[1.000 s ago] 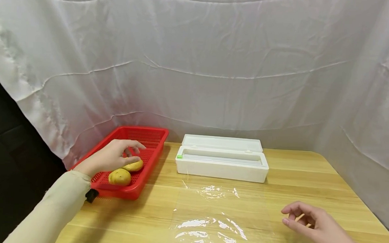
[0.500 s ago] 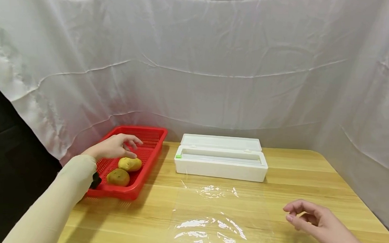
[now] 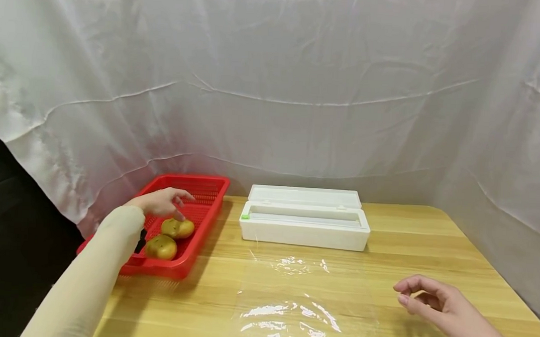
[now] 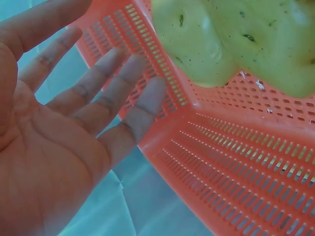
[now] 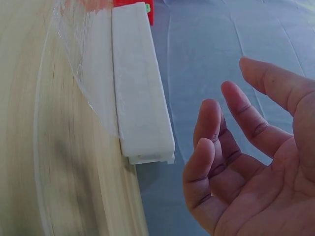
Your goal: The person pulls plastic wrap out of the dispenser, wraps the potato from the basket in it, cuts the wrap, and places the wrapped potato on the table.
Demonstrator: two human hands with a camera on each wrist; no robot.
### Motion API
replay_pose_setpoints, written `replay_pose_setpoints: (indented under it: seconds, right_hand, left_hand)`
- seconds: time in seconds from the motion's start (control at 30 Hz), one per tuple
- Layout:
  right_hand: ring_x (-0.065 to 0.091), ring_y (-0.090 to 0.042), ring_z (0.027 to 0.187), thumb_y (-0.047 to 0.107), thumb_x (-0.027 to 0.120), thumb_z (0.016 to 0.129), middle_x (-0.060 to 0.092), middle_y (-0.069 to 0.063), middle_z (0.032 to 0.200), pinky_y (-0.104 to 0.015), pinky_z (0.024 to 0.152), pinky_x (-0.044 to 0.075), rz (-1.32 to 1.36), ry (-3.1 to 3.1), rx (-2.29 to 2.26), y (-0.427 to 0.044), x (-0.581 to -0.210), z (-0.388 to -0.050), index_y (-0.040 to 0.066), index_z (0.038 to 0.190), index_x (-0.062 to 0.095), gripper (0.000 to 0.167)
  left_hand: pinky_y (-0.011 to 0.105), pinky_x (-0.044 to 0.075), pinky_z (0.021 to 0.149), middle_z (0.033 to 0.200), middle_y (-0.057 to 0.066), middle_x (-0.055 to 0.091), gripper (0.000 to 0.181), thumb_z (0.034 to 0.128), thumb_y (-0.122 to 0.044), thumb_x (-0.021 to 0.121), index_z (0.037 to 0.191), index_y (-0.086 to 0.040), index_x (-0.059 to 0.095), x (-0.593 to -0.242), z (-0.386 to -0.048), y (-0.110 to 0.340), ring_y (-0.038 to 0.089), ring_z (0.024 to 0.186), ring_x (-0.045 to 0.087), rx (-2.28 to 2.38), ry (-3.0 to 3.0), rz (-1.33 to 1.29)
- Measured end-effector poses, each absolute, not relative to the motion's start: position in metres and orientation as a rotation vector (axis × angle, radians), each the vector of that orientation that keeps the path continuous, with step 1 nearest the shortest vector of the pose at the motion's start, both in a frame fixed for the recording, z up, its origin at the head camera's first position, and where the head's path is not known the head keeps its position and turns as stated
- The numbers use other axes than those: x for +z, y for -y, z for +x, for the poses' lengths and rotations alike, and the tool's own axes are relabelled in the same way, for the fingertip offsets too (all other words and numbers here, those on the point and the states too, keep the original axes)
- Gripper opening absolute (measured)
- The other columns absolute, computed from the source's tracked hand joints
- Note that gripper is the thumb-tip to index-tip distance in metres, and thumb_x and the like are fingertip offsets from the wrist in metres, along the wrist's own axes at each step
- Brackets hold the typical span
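My left hand (image 3: 162,202) hovers over the red basket (image 3: 214,211) at the left of the table, fingers loosely bent and holding nothing. Two potatoes lie in that basket: the nearer potato (image 3: 161,247) and the farther potato (image 3: 186,229), just under my thumb. Whether the thumb touches it I cannot tell. In the left wrist view the palm (image 4: 54,162) is bare beside the potatoes (image 4: 197,49). My right hand (image 3: 440,301) is held above the table's right side, fingers relaxed. Nothing lies in its palm (image 5: 261,196). A clear sheet of plastic wrap (image 3: 292,290) lies flat between the hands.
Behind the wrap stands a white cling film box (image 3: 303,236), its lid (image 3: 305,195) raised and a green tab (image 3: 245,216) at its left end. The wooden table (image 3: 407,235) ends at a hanging grey cloth (image 3: 298,134).
My left hand has moved a little farther over the basket, and more of both potatoes shows now. The right hand has hardly moved. The view has shifted slightly.
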State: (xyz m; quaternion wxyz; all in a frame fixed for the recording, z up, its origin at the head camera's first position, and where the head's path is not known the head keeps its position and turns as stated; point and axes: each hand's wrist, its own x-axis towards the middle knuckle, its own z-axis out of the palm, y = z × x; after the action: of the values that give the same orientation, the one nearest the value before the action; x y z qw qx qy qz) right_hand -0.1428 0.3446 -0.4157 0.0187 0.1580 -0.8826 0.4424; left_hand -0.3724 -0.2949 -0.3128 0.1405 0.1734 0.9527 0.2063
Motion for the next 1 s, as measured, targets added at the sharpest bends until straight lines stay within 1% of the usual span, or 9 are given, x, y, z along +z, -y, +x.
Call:
replay_pose_setpoints:
  seconds: [0.17,0.2,0.33,0.47,0.53,0.6,0.73,0.8,1.0]
  right_hand:
    - [0.071,-0.011,0.097,0.011,0.061,0.109,0.073,0.011,0.117,-0.025,0.076,0.057,0.476,2.736,1.390,-0.346,-0.416,-0.140,0.006,0.128,0.068,0.021]
    - [0.071,-0.011,0.097,0.011,0.061,0.109,0.073,0.011,0.118,-0.025,0.076,0.056,0.469,2.733,1.394,-0.346,-0.416,-0.140,0.006,0.128,0.068,0.021]
    - [0.072,-0.012,0.097,0.010,0.062,0.109,0.073,0.011,0.118,-0.024,0.078,0.057,0.448,2.717,1.398,-0.346,-0.415,-0.138,0.007,0.128,0.068,0.021]
    - [0.072,-0.011,0.101,0.011,0.060,0.110,0.072,0.011,0.122,-0.023,0.081,0.057,0.436,2.729,1.452,-0.347,-0.414,-0.139,0.006,0.131,0.067,0.023]
    - [0.071,-0.011,0.104,0.012,0.059,0.111,0.072,0.010,0.124,-0.023,0.082,0.058,0.441,2.740,1.490,-0.348,-0.414,-0.140,0.004,0.133,0.065,0.024]
    - [0.071,-0.010,0.106,0.013,0.057,0.112,0.071,0.011,0.126,-0.023,0.083,0.058,0.445,2.747,1.532,-0.350,-0.414,-0.141,0.003,0.134,0.064,0.025]
    - [0.070,-0.012,0.105,0.011,0.053,0.113,0.070,0.009,0.126,-0.024,0.085,0.058,0.453,2.730,1.605,-0.353,-0.415,-0.141,0.002,0.135,0.063,0.026]
    - [0.070,-0.014,0.104,0.010,0.053,0.113,0.070,0.008,0.126,-0.024,0.086,0.058,0.456,2.717,1.630,-0.354,-0.416,-0.141,0.001,0.135,0.062,0.026]
    - [0.070,-0.017,0.102,0.009,0.052,0.113,0.070,0.007,0.124,-0.025,0.085,0.058,0.467,2.700,1.661,-0.355,-0.418,-0.142,0.001,0.135,0.062,0.025]
  left_hand:
    - [0.046,0.062,0.095,0.143,0.034,0.056,0.067,0.0898,-0.008,0.080,0.151,-0.002,0.056,-0.317,-0.381,0.296,0.044,0.127,0.056,0.603,-2.690,0.418]
    - [0.045,0.062,0.093,0.140,0.035,0.056,0.068,0.0894,-0.007,0.080,0.152,-0.001,0.055,-0.318,-0.383,0.297,0.043,0.125,0.056,0.619,-2.668,0.395]
    - [0.046,0.063,0.088,0.143,0.037,0.052,0.071,0.0879,-0.006,0.081,0.153,-0.003,0.053,-0.324,-0.385,0.300,0.043,0.124,0.055,0.620,-2.607,0.301]
    - [0.046,0.061,0.085,0.146,0.035,0.054,0.071,0.0851,-0.004,0.081,0.151,0.000,0.055,-0.328,-0.388,0.304,0.035,0.108,0.059,0.488,-2.618,0.328]
    - [0.044,0.060,0.088,0.145,0.033,0.056,0.070,0.0832,0.000,0.080,0.149,0.002,0.057,-0.329,-0.389,0.305,0.030,0.101,0.058,0.443,-2.628,0.351]
    - [0.046,0.059,0.091,0.144,0.033,0.057,0.070,0.0820,0.002,0.079,0.148,0.003,0.057,-0.330,-0.392,0.305,0.029,0.098,0.057,0.423,-2.626,0.373]
    - [0.053,0.057,0.102,0.145,0.034,0.057,0.071,0.0812,0.002,0.080,0.148,0.003,0.057,-0.331,-0.393,0.306,0.034,0.114,0.061,0.425,-2.605,0.349]
    - [0.054,0.056,0.104,0.145,0.033,0.057,0.072,0.0815,0.001,0.080,0.149,0.003,0.056,-0.332,-0.394,0.307,0.036,0.120,0.061,0.419,-2.592,0.349]
    - [0.054,0.056,0.103,0.143,0.027,0.059,0.073,0.0820,-0.003,0.081,0.151,-0.002,0.056,-0.336,-0.395,0.307,0.034,0.120,0.058,0.442,-2.531,0.277]
